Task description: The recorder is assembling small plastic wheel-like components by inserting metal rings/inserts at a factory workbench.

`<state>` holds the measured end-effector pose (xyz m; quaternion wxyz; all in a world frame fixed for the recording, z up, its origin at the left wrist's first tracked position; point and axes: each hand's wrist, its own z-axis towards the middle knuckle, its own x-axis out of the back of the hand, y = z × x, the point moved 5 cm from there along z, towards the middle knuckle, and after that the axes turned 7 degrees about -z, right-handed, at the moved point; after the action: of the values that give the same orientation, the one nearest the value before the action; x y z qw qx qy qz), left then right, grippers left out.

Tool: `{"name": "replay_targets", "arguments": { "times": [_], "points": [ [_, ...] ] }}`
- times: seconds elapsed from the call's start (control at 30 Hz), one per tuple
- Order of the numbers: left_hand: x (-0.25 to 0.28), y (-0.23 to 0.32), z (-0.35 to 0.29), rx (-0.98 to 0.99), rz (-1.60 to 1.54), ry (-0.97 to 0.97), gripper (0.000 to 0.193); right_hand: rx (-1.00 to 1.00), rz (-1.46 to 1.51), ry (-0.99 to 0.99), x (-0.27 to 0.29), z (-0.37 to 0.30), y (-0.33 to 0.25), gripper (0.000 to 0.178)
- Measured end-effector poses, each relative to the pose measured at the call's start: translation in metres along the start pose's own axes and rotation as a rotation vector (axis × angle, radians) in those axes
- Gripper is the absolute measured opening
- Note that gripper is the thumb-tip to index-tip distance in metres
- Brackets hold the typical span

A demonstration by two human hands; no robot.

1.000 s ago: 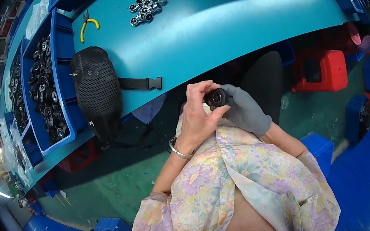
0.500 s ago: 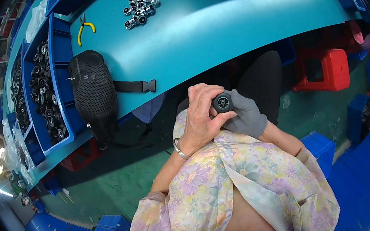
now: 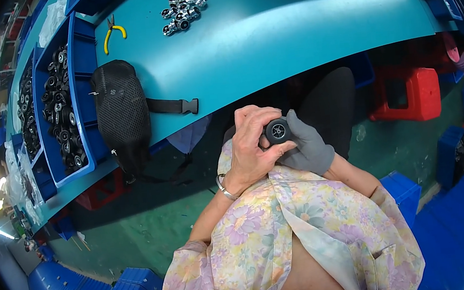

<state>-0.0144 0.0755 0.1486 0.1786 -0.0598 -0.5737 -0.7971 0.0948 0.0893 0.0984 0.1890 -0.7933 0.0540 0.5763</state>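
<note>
Over my lap, my bare left hand (image 3: 252, 145) grips a small black toy wheel (image 3: 278, 131) with a silver spoked hub, thumb below and fingers above it. My right hand (image 3: 310, 143), in a grey glove, is closed around the wheel's right side, its thumb raised along the edge. Part of the wheel and most of the gloved fingers are hidden behind my left hand. The spoked face of the wheel points up toward me.
A black mesh bag (image 3: 120, 106) with a buckled strap lies on the teal table (image 3: 287, 30). Yellow-handled pliers (image 3: 114, 35) and a cluster of chrome hubs (image 3: 187, 7) are farther back. Blue bins (image 3: 84, 93) hold black wheels at left. A red stool (image 3: 424, 94) stands at right.
The gloved right thumb has lifted away from the wheel's face to its side. The wheel has shifted very slightly left, still between both hands. The view has moved a little.
</note>
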Motion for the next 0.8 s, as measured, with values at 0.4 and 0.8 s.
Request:
{"name": "replay_targets", "arguments": {
  "times": [0.4, 0.8],
  "points": [
    [-0.009, 0.000, -0.002, -0.082, 0.286, 0.011, 0.051, 0.475, -1.695, 0.490, -0.030, -0.010, -0.049, 0.038],
    [0.026, 0.024, -0.013, -0.092, 0.256, 0.114, 0.049, 0.395, -1.298, 0.375, -0.002, -0.024, -0.025, 0.049]
  ]
}}
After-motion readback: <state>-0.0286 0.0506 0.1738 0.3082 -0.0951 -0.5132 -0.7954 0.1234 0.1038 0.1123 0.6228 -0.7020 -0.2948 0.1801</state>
